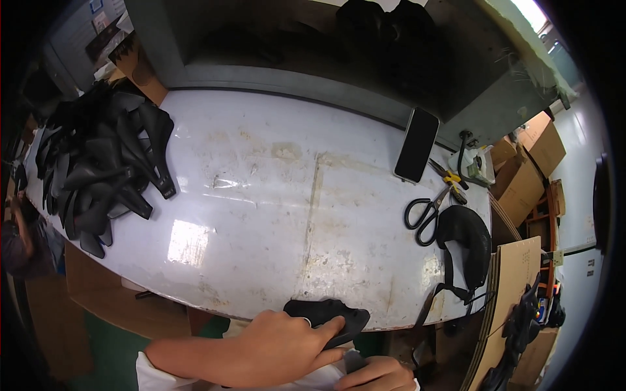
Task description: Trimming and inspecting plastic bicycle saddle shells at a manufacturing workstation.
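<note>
A black, smooth, moulded piece (355, 319) with a wavy outer edge is at the table's near edge, close to my body. My left hand (287, 339) reaches across it from the left, with a ring on one finger. Its fingers are closed over the piece, one fingertip pressing on the top. Just right of and below it, my right hand (378, 375) has its fingers curled beside a dark grey part (355, 360). I cannot tell whether that part belongs to the black piece. The lower frame edge cuts off part of the right hand.
A heap of similar black pieces (104, 156) covers the white table's (248, 169) left end. On the right are a phone (417, 144), yellow-handled pliers (450, 176), black-handled scissors (427, 218) and a black curved strapped item (471, 238). Cardboard (515, 280) stands beyond. Another person's arm (25, 231) shows far left.
</note>
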`<state>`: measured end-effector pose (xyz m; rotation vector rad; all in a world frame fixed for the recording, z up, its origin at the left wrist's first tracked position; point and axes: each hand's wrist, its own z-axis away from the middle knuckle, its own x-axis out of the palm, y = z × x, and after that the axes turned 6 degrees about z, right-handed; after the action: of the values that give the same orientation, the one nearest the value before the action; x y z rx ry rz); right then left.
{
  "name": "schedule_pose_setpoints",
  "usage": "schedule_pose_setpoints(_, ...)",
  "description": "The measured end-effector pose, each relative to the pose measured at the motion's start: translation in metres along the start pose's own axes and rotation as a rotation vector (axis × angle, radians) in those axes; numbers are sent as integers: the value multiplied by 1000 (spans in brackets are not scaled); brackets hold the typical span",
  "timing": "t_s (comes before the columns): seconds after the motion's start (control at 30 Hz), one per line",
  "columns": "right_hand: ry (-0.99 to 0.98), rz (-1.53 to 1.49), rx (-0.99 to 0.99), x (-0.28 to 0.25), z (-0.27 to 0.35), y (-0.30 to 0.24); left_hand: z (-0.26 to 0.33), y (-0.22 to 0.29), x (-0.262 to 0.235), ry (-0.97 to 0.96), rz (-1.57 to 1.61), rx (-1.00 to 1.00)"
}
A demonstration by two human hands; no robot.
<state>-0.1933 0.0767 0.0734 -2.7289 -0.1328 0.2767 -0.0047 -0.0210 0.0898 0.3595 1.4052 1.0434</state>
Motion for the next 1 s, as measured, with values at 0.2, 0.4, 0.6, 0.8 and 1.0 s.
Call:
schedule_pose_setpoints(0.2, -203, -30, 41, -8, -15, 15, -5, 0, -1, -12, 7, 2)
schedule_pose_setpoints(0.4, 34, -18, 213, 1, -11, 11, -8, -4, -3, -19, 69, 2)
schedule_pose_setpoints(0.6, -75, -139, 88, -14, -4, 29, -13, -12, -18, -86, 204, -37)
schedule_pose_setpoints(0.8, -186, -158, 107, -21, -3, 25, -12, -18, -13, -67, 181, 5)
schedule_pose_setpoints(1.0, -322, -26, 120, -28, -12, 29, -8, -20, -24, -33, 165, 93)
